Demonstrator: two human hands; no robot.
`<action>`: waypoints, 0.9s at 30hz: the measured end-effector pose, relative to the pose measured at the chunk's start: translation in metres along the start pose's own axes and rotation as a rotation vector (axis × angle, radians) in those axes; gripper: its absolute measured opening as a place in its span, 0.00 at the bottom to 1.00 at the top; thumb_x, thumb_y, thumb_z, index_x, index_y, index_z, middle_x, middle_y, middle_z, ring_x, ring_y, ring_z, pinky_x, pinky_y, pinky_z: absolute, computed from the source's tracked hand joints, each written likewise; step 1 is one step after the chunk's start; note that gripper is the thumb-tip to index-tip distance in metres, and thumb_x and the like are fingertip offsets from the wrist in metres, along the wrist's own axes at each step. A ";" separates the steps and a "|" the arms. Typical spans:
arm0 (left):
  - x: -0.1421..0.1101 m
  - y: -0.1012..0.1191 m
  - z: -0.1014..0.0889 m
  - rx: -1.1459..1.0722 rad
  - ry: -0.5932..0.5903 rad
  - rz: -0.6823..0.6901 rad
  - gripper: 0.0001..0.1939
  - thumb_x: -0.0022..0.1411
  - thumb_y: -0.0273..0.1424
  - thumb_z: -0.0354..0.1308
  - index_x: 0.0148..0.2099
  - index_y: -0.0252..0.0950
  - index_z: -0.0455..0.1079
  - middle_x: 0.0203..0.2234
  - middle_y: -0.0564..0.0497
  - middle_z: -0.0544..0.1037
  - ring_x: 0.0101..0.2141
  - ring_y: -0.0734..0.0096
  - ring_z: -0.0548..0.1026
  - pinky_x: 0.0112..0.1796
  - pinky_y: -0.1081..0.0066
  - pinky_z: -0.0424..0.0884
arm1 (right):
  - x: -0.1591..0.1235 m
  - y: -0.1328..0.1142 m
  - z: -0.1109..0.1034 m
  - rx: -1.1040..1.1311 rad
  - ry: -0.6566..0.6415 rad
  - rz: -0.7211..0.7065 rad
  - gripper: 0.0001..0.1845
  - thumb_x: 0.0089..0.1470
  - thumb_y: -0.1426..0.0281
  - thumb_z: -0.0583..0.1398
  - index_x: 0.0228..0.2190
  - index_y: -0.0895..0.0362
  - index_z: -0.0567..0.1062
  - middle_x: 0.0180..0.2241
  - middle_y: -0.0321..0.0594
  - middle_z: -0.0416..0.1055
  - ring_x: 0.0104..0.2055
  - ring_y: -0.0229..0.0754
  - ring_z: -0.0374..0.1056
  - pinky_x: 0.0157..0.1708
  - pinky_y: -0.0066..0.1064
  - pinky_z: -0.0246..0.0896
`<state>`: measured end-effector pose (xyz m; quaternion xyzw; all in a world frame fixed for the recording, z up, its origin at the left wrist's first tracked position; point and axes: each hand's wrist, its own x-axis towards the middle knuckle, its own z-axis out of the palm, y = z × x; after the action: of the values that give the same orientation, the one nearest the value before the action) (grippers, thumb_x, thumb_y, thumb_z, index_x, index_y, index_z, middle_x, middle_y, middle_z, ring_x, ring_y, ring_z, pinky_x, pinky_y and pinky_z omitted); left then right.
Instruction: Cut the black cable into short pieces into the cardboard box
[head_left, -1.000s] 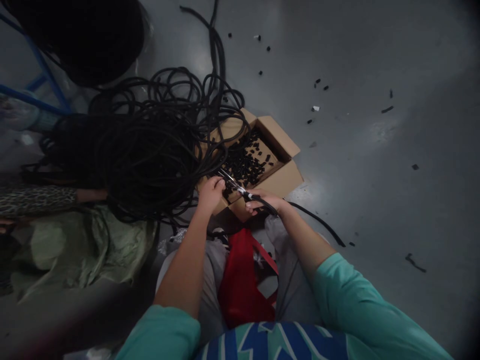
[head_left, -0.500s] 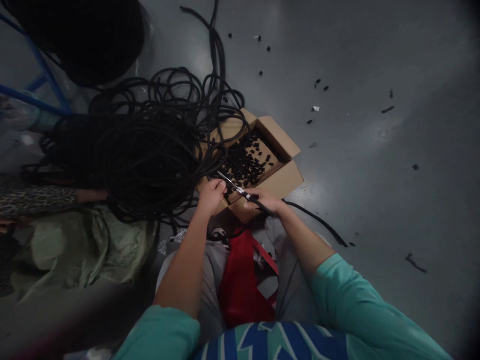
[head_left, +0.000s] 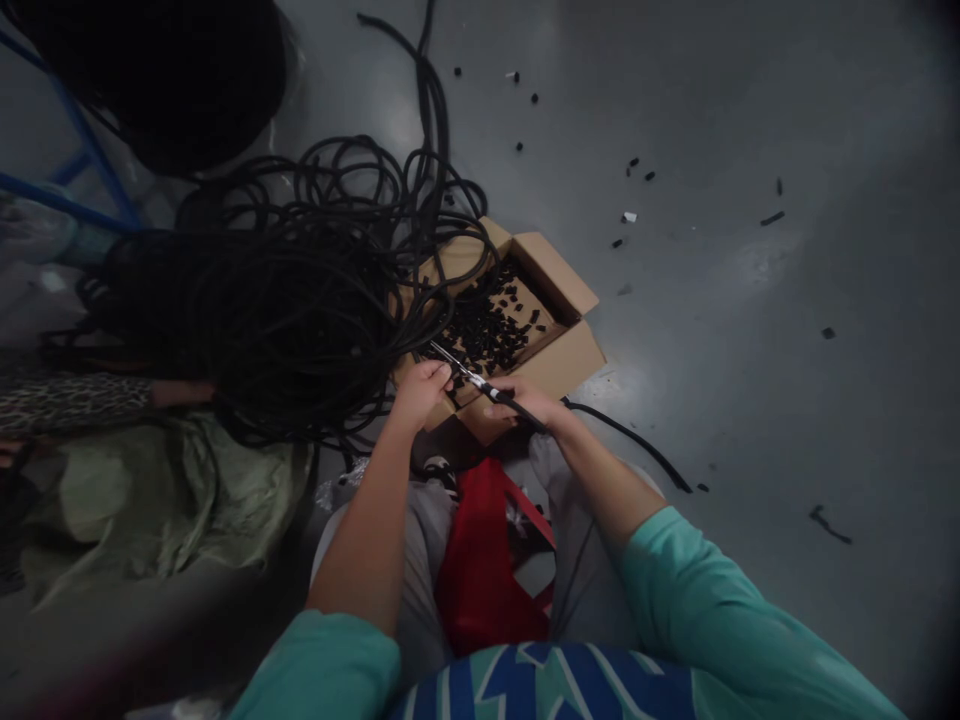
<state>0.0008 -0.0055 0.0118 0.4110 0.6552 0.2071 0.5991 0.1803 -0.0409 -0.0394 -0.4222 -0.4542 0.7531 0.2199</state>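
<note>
My right hand [head_left: 528, 398] is closed around the dark handles of a pair of shears [head_left: 459, 368], whose thin silver blades point up and left over the near-left edge of an open cardboard box [head_left: 553, 362]. My left hand [head_left: 424, 388] is pinched shut just beside the blades; what its fingers hold, if anything, is hidden. Inside the box lie many short black cut pieces [head_left: 487, 335]. A large tangle of black cord [head_left: 292, 310] spreads to the left, with some loops lying across the box's left flap.
Scattered black scraps [head_left: 649, 176] lie on the grey floor [head_left: 712, 380]. A dark bulky roll [head_left: 172, 80] and a blue metal frame [head_left: 94, 150] stand at upper left. Another person's patterned sleeve [head_left: 82, 385] reaches in above a green sack [head_left: 157, 490]. Red cloth [head_left: 480, 570] hangs between my knees.
Almost nothing differs. The shears' blades have shifted very slightly left, and the whole view has drifted by a few pixels. Both hands keep their positions at the box.
</note>
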 end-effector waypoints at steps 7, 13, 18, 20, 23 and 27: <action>0.002 -0.002 -0.006 0.027 0.014 0.074 0.09 0.50 0.32 0.53 0.22 0.33 0.65 0.15 0.55 0.66 0.14 0.83 0.59 0.18 0.77 0.53 | 0.000 0.003 -0.003 0.031 0.028 0.089 0.21 0.37 0.63 0.63 0.35 0.61 0.70 0.13 0.25 0.57 0.12 0.28 0.54 0.11 0.20 0.48; 0.001 0.003 -0.003 -0.232 0.052 -0.013 0.07 0.48 0.28 0.55 0.33 0.31 0.68 0.20 0.55 0.69 0.17 0.83 0.63 0.21 0.77 0.58 | 0.000 0.005 -0.009 0.056 0.032 0.049 0.27 0.38 0.66 0.62 0.43 0.60 0.68 0.19 0.28 0.61 0.18 0.31 0.59 0.18 0.22 0.52; 0.001 0.007 -0.005 -0.409 0.050 -0.014 0.11 0.43 0.23 0.56 0.34 0.31 0.66 0.21 0.55 0.70 0.19 0.83 0.66 0.23 0.77 0.60 | 0.002 0.005 -0.016 -0.046 0.016 -0.031 0.28 0.35 0.69 0.62 0.43 0.60 0.69 0.28 0.34 0.67 0.31 0.36 0.63 0.33 0.28 0.58; 0.001 0.007 -0.005 -0.422 0.091 -0.023 0.11 0.43 0.24 0.58 0.33 0.31 0.64 0.21 0.55 0.70 0.20 0.81 0.67 0.23 0.77 0.62 | 0.003 0.007 -0.016 -0.045 -0.018 -0.054 0.28 0.36 0.69 0.62 0.44 0.59 0.68 0.29 0.35 0.68 0.34 0.37 0.63 0.37 0.30 0.57; 0.000 0.006 -0.003 -0.407 0.120 -0.046 0.12 0.42 0.25 0.60 0.31 0.32 0.62 0.19 0.55 0.71 0.19 0.80 0.68 0.23 0.76 0.63 | 0.005 0.011 -0.014 -0.044 -0.060 -0.071 0.30 0.36 0.68 0.62 0.46 0.59 0.67 0.32 0.37 0.68 0.36 0.39 0.64 0.39 0.31 0.57; -0.001 0.003 0.003 -0.387 0.096 -0.037 0.13 0.41 0.27 0.61 0.30 0.31 0.62 0.19 0.55 0.70 0.18 0.80 0.68 0.22 0.76 0.63 | 0.007 0.012 -0.010 -0.107 -0.055 -0.056 0.33 0.36 0.67 0.62 0.48 0.59 0.66 0.33 0.39 0.69 0.37 0.40 0.64 0.40 0.32 0.57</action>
<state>0.0044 -0.0047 0.0141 0.2658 0.6384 0.3374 0.6387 0.1855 -0.0371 -0.0554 -0.3996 -0.5112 0.7326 0.2057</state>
